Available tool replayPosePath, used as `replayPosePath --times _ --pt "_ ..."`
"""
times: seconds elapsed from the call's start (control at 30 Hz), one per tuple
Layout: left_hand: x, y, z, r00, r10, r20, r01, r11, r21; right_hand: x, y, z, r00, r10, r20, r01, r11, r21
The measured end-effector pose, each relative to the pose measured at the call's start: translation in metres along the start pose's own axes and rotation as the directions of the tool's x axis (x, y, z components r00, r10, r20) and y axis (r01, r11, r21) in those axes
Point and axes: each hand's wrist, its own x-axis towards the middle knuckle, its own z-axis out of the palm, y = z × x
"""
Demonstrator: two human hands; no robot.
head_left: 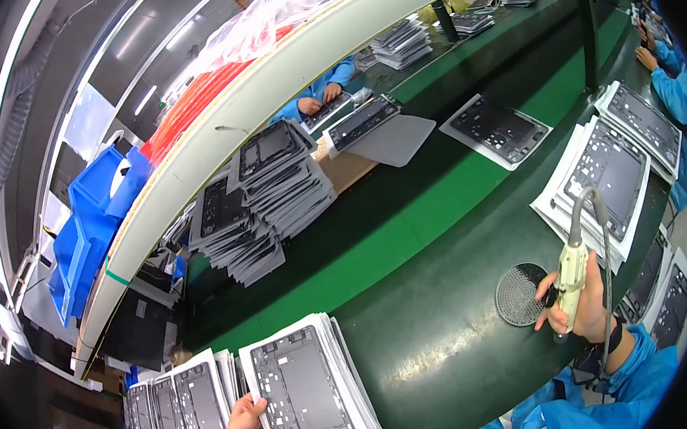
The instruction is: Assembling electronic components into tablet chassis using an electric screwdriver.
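Observation:
My left hand (246,423) grips the left edge of a dark tablet housing (302,390), its thumb on top. The housing carries small white patches and lies on a thick stack of white sheets (356,377) at the bench's near left. On the right, my right hand (584,304) is wrapped round a pale green air gun (570,284), held upright above the bench. A grey hose (587,201) loops from its top and hangs down past my wrist. Close beside that hand is a round metal mesh (520,293). A blue band and a dark band circle my left wrist.
More housings between sheets (197,403) stand at the left, and others (610,175) at the right. Beyond the green belt (410,233) rise tall stacks (284,187). One housing (495,128) lies across the belt. A pale shelf beam (268,98) crosses above; co-workers' hands (321,102) work behind it.

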Motion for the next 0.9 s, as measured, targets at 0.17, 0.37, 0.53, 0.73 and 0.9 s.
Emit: replayPosePath --times 0.17,0.37,0.53,0.73,0.9 --pt "0.005 0.009 0.009 0.998 -0.04 -0.046 0.048 0.982 0.18 0.022 -0.046 0.004 0.973 -0.163 -0.161 0.187 0.971 0.147" --pt "-0.065 0.052 0.039 0.742 0.655 -0.143 -0.033 0.249 0.968 0.095 -0.071 0.017 0.87 -0.444 -0.215 0.437 0.896 -0.081" --pt "-0.074 0.065 0.245 0.998 0.069 0.009 -0.065 0.877 0.477 0.103 -0.055 -0.043 0.817 -0.555 -0.155 0.425 0.762 -0.488" --pt "0.091 0.021 0.451 0.662 0.688 0.297 -0.749 0.589 0.305 0.117 -0.046 -0.045 0.834 -0.542 -0.103 0.442 0.768 -0.463" --pt "0.172 0.049 0.538 0.526 0.692 0.495 -0.834 0.308 0.457 0.126 -0.009 -0.077 0.837 -0.499 -0.223 0.437 0.856 -0.277"
